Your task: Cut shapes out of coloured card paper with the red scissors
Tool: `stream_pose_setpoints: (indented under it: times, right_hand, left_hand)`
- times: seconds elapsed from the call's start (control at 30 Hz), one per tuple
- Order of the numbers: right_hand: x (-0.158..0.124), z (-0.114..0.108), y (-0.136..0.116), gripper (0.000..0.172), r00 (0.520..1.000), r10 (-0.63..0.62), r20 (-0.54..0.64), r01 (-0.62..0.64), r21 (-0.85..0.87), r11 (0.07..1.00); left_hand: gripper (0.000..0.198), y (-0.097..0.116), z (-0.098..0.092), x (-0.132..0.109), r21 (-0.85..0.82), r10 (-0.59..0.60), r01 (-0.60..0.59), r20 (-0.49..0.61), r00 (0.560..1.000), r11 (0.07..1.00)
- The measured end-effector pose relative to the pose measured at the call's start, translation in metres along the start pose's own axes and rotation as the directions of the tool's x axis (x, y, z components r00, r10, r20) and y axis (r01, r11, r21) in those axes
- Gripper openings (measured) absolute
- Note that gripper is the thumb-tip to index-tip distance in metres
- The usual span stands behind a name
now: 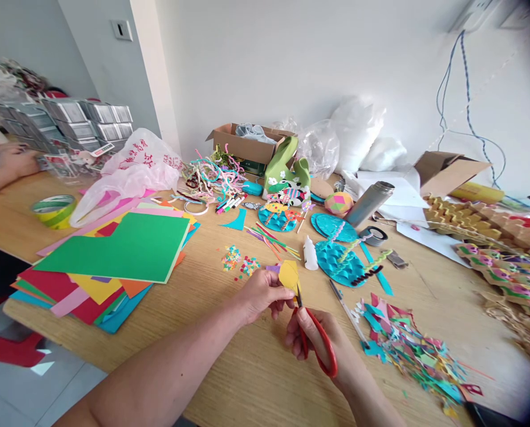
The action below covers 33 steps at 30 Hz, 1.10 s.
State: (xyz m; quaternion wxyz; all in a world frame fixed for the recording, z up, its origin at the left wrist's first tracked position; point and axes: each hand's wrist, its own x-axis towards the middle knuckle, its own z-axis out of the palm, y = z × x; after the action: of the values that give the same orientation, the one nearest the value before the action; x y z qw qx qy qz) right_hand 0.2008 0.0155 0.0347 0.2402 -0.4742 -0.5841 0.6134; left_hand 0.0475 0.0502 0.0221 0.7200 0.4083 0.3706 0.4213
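My left hand (265,295) pinches a small piece of yellow paper (288,273) above the wooden table. The fingers of my right hand (320,338) are wrapped round red-handled scissors (328,350), whose blades meet the lower right edge of the yellow paper. Just behind the paper lies a bit of purple paper (272,268). Small piles of coloured paper dots (231,257) sit beyond my left hand. A white glue bottle (310,253) stands beyond the scissors, beside a blue textured paper disc (336,261) with twisted pipe cleaners on it.
Stacked coloured paper (113,249) lies on the left, near a plastic bag (135,166) and tape roll (54,210). Paper scraps (413,347) and a pen (349,313) are on the right. A steel flask (369,203) stands behind. Another person's hands (15,160) show far left.
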Motion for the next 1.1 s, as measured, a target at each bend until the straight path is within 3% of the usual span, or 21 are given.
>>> stream_pose_setpoints:
  times: [1.1]
  right_hand:
    - [0.0016, -0.0002, 0.0031, 0.062, 0.996, 0.078, -0.044, -0.077, 0.029, 0.997]
  left_hand:
    - [0.018, -0.0016, 0.0010, 0.0011, -0.069, -0.052, 0.048, -0.046, 0.998, 0.996]
